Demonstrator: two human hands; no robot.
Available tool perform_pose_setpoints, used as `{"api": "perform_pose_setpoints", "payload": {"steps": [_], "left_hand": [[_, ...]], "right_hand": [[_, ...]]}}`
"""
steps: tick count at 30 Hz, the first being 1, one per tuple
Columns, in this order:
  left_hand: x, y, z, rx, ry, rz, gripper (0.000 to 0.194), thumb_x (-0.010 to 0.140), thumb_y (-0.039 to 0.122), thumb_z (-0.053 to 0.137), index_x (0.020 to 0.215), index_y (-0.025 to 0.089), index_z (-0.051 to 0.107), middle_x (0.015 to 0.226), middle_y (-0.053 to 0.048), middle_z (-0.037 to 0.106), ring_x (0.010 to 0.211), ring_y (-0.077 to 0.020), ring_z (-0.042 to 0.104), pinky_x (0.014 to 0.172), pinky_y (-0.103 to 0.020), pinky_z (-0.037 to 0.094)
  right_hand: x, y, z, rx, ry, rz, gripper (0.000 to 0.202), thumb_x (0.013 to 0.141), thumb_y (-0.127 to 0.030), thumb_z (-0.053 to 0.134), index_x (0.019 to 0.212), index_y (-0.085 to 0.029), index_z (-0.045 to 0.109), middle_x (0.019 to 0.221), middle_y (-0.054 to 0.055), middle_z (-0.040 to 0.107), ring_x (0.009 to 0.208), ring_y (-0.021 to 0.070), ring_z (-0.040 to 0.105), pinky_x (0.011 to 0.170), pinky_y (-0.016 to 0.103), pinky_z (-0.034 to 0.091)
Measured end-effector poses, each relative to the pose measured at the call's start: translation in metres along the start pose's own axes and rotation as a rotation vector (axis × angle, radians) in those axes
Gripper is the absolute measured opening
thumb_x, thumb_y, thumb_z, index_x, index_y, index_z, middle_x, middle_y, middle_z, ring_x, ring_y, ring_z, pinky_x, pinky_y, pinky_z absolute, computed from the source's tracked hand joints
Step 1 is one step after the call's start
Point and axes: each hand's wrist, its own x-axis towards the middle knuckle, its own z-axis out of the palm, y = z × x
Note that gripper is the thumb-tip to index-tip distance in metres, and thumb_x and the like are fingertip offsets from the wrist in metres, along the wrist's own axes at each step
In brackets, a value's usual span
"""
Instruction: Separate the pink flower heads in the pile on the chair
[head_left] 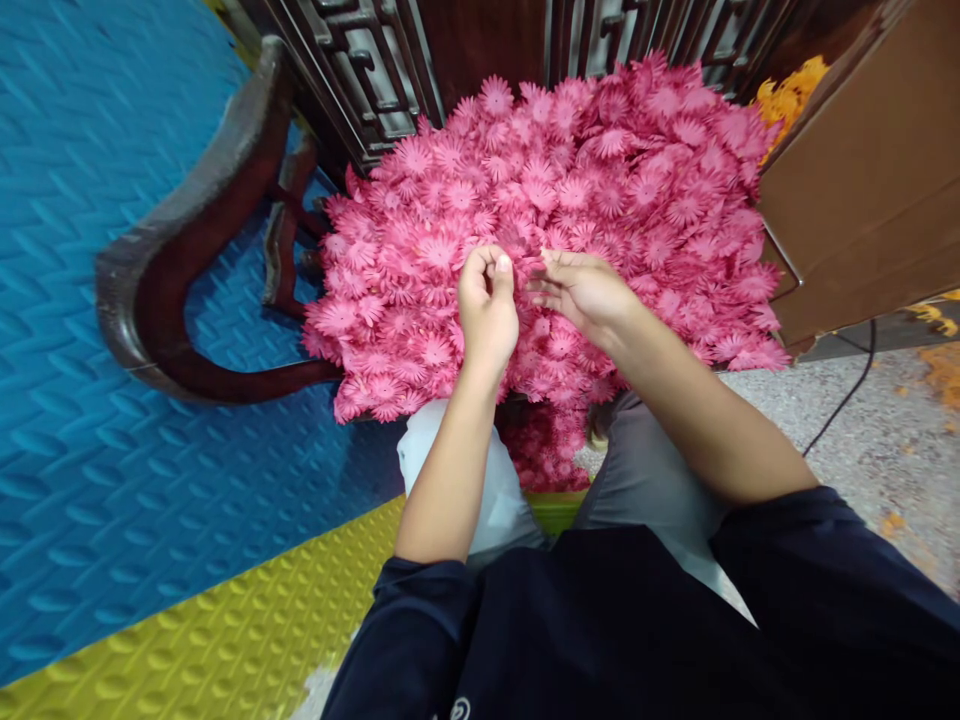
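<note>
A large heap of pink paper-like flowers (450, 200) spreads in front of my knees. Over its middle is my left hand (489, 305), with fingers curled and thumb pressed to the index finger; what it pinches is too small to make out. Just to the right, my right hand (581, 290) has thumb and index finger close together near a pink petal piece, the other fingers loosely stretched. The hands are a short gap apart. Whether the right fingertips grip the petal is unclear against the pink heap.
A curved dark wooden armrest (161, 290) stands left over a blue textured mat (60, 400) with a yellow strip (225, 610). Dark carved wood panels (487, 50) rise behind the flowers. On the right are a brown box (870, 170), orange flowers (795, 95) and a black cable (847, 395).
</note>
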Motion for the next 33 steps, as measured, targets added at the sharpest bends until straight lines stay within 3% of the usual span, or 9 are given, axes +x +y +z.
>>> {"api": "perform_pose_setpoints", "payload": {"steps": [3, 7, 14, 18, 23, 28, 33], "left_hand": [[0.001, 0.000, -0.001, 0.028, 0.006, -0.016, 0.055, 0.075, 0.077, 0.041, 0.075, 0.022, 0.048, 0.075, -0.002, 0.049, 0.076, -0.0153, 0.050, 0.079, -0.030, 0.046], [0.000, 0.004, -0.001, 0.043, 0.018, -0.002, 0.056, 0.076, 0.078, 0.037, 0.077, 0.023, 0.047, 0.078, -0.003, 0.049, 0.080, -0.0162, 0.051, 0.081, -0.030, 0.045], [0.002, 0.004, -0.004, 0.033, -0.090, -0.058, 0.046, 0.078, 0.067, 0.054, 0.072, 0.022, 0.050, 0.071, -0.001, 0.045, 0.068, -0.0143, 0.045, 0.069, -0.029, 0.042], [0.004, 0.000, -0.006, 0.001, -0.044, -0.111, 0.043, 0.077, 0.063, 0.059, 0.072, 0.021, 0.052, 0.071, -0.001, 0.048, 0.067, -0.0132, 0.046, 0.066, -0.027, 0.042], [-0.001, 0.012, -0.002, 0.073, -0.032, -0.039, 0.045, 0.075, 0.066, 0.058, 0.078, 0.022, 0.052, 0.074, 0.000, 0.050, 0.070, -0.0115, 0.048, 0.071, -0.025, 0.042], [-0.002, 0.013, -0.001, 0.209, -0.056, 0.002, 0.036, 0.068, 0.049, 0.076, 0.080, 0.021, 0.056, 0.072, 0.002, 0.050, 0.070, -0.0112, 0.049, 0.074, -0.025, 0.042], [-0.001, 0.003, -0.005, 0.319, -0.023, 0.020, 0.020, 0.080, 0.035, 0.065, 0.072, 0.020, 0.056, 0.073, 0.000, 0.054, 0.073, -0.0140, 0.052, 0.077, -0.028, 0.042]], "right_hand": [[0.005, 0.004, -0.001, -0.046, 0.072, -0.079, 0.016, 0.083, -0.010, 0.048, 0.072, -0.018, 0.056, 0.064, -0.003, 0.058, 0.061, 0.0069, 0.055, 0.065, 0.021, 0.046], [0.011, 0.007, -0.003, -0.113, 0.059, -0.155, 0.014, 0.083, -0.015, 0.050, 0.071, -0.019, 0.055, 0.063, -0.004, 0.054, 0.058, 0.0058, 0.050, 0.062, 0.019, 0.043], [0.015, 0.005, -0.011, -0.176, 0.148, -0.234, 0.011, 0.084, -0.027, 0.055, 0.075, -0.019, 0.056, 0.065, -0.003, 0.054, 0.062, 0.0073, 0.051, 0.065, 0.022, 0.043], [0.016, 0.004, -0.012, -0.198, 0.176, -0.248, 0.011, 0.081, -0.029, 0.059, 0.076, -0.020, 0.055, 0.067, -0.003, 0.052, 0.065, 0.0081, 0.052, 0.068, 0.024, 0.044], [0.010, 0.006, -0.005, -0.250, 0.153, -0.307, 0.015, 0.080, -0.029, 0.062, 0.072, -0.021, 0.052, 0.066, -0.003, 0.050, 0.070, 0.0102, 0.054, 0.071, 0.026, 0.043], [0.011, 0.007, -0.007, -0.250, 0.131, -0.336, 0.020, 0.079, -0.035, 0.064, 0.073, -0.022, 0.050, 0.070, -0.002, 0.051, 0.077, 0.0116, 0.056, 0.072, 0.026, 0.043], [0.011, 0.006, -0.007, -0.260, 0.090, -0.320, 0.030, 0.075, -0.046, 0.066, 0.072, -0.021, 0.050, 0.075, 0.000, 0.054, 0.085, 0.0128, 0.057, 0.074, 0.026, 0.044]]}}
